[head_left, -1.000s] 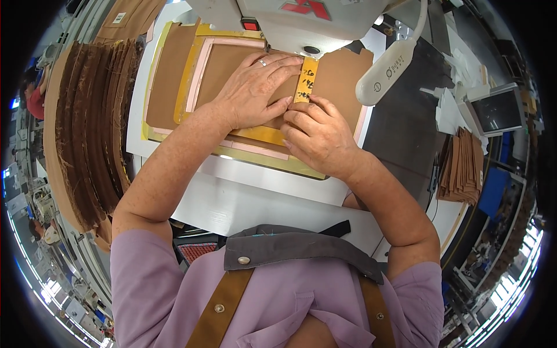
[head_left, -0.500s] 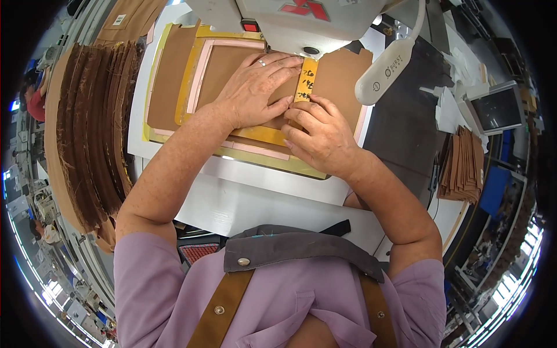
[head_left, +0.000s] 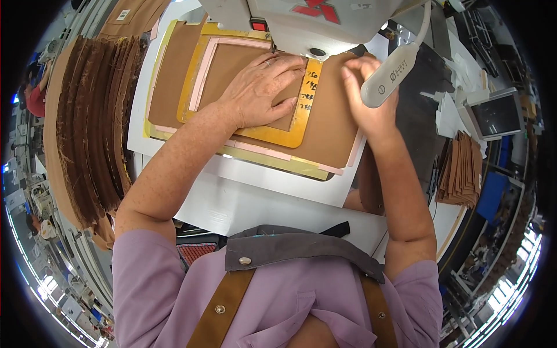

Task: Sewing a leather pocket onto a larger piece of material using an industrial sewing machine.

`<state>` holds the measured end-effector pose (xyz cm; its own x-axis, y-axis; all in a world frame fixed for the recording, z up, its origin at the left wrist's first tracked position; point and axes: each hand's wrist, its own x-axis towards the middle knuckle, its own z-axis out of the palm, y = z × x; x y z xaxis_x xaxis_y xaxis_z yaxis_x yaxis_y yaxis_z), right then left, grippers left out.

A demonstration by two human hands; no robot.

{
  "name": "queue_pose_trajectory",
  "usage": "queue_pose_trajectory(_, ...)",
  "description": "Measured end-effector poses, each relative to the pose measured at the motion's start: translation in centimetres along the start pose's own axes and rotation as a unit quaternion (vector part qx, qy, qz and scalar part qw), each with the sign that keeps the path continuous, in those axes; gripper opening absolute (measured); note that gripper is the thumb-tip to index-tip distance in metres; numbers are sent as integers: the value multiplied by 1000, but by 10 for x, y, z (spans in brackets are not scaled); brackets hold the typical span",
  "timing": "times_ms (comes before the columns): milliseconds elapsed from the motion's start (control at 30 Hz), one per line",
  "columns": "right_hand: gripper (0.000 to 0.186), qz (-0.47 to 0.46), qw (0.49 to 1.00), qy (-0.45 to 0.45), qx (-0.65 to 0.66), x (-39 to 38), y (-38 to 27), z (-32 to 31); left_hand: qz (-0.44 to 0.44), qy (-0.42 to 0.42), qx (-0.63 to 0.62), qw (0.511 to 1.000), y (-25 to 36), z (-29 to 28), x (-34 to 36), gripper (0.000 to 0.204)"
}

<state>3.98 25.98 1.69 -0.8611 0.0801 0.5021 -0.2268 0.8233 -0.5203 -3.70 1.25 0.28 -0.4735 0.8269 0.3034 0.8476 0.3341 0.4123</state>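
Note:
My left hand (head_left: 261,87) lies flat with fingers stretched on a brown fabric panel (head_left: 331,116), inside a yellow rectangular frame (head_left: 278,138) with handwritten marks on its right side. Pale pink strips (head_left: 203,72) line the frame's inner edge. My right hand (head_left: 374,104) is raised by the panel's upper right edge, thumb and fingers apart. Part of it is hidden behind a white lamp-like device (head_left: 389,75) on a cord. Under the fabric shows a clear yellow-edged template (head_left: 307,169).
The sewing machine head (head_left: 313,26) overhangs the far edge of the frame. Thick stacks of brown fabric (head_left: 96,133) stand at the left. At the right are a bundle of brown pieces (head_left: 461,168) and a small screen (head_left: 496,110).
My right hand has left the frame's right side and moved right and away from me, to behind the white device. My left hand stays on the fabric.

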Motion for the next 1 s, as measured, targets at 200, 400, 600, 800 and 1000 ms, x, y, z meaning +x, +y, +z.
queue_pose_trajectory(200, 41, 55, 986, -31, -155, 16, 21, 24, -14, -1, 49, 999, 0, 0, -4, 53)
queue_pose_trajectory(400, 37, -13, 989, 4, -145, 10, 41, 40, -13, 5, 48, 999, -3, 4, -5, 53)
queue_pose_trajectory(600, 30, -19, 990, 19, -139, 8, 43, 46, -14, 5, 40, 999, -4, 4, -6, 55)
queue_pose_trajectory(800, 30, 27, 994, -7, -102, 8, 41, 43, -13, 2, 47, 999, -2, 3, -6, 56)
queue_pose_trajectory(1000, 28, -1, 989, 27, -146, 6, 22, 29, -21, -2, 48, 999, -1, 5, -5, 57)
